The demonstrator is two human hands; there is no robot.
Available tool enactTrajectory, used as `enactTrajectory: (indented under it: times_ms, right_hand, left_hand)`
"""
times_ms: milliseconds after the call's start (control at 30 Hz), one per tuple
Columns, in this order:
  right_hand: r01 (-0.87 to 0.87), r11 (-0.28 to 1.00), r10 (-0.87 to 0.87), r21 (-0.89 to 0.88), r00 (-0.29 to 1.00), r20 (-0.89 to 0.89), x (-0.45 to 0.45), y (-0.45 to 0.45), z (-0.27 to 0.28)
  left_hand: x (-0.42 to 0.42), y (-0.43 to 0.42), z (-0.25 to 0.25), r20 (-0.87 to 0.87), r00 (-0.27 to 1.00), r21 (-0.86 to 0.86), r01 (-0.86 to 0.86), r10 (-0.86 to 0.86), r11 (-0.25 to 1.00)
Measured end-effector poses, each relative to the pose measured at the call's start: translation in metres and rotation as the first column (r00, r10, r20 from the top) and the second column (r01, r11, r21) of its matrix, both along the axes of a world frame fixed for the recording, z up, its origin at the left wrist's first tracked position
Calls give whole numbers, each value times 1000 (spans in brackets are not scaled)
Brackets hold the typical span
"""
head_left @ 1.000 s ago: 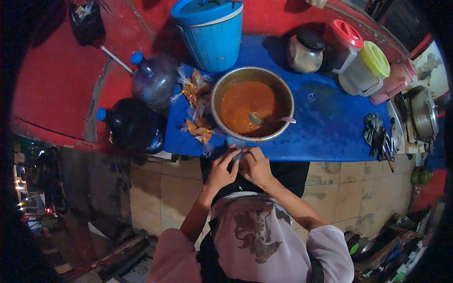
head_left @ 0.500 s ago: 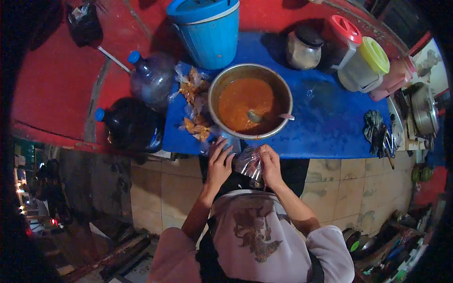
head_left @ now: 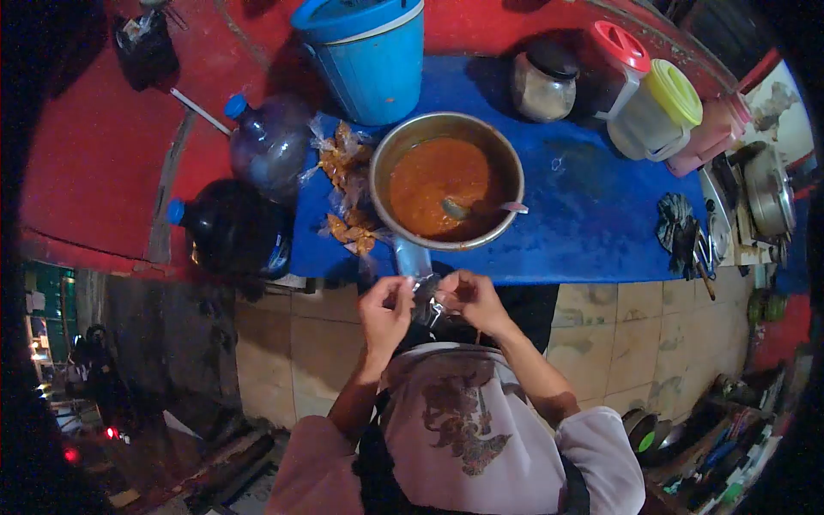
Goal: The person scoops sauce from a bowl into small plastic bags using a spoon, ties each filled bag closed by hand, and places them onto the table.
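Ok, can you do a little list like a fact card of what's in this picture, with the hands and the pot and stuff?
left hand: pinching clear plastic
right hand: fingers on the same plastic
pot: round, metal, on the blue table
in pot: orange-red sauce, spoon
left of pot: small filled bags
behind, left: blue bucket
behind, right: black-lidded jar, lidded jugs

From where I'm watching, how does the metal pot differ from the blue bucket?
The metal pot is bare, silvery metal; the blue bucket is blue-sided.
The pot is open, showing orange-red sauce and a spoon; the bucket wears a blue lid, hiding its contents.
The pot looks squat, the bucket taller.
Both look round and rest on the blue tabletop.
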State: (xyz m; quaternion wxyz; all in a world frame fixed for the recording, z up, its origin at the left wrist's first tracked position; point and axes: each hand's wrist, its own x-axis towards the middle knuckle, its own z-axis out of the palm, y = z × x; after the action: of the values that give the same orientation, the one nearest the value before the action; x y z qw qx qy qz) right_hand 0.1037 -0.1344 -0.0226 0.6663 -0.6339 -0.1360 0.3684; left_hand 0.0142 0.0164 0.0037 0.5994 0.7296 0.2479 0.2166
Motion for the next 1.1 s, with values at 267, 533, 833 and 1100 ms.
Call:
enactTrajectory:
  times_ms: [267,533,833,1100]
  right_hand:
    - [187,982,-175,41,966,-192,14,-27,-31]
    - [301,950,-279,-85,939,199,-5,-11,4]
    - [114,992,-81,-51,898,432,-3,-20,29]
    - [148,948,-21,283,914,-405,5,-32,25]
  left_hand:
    - [-7,15,-6,-19,999,-162,-45,43,986]
    - [-7,-18,21,61,991,545,68,-120,835]
    - [-6,-15,-6,-117,928,-92,346,-355,934]
    - [-15,-21,-17,309,709,-634,650,-634,418]
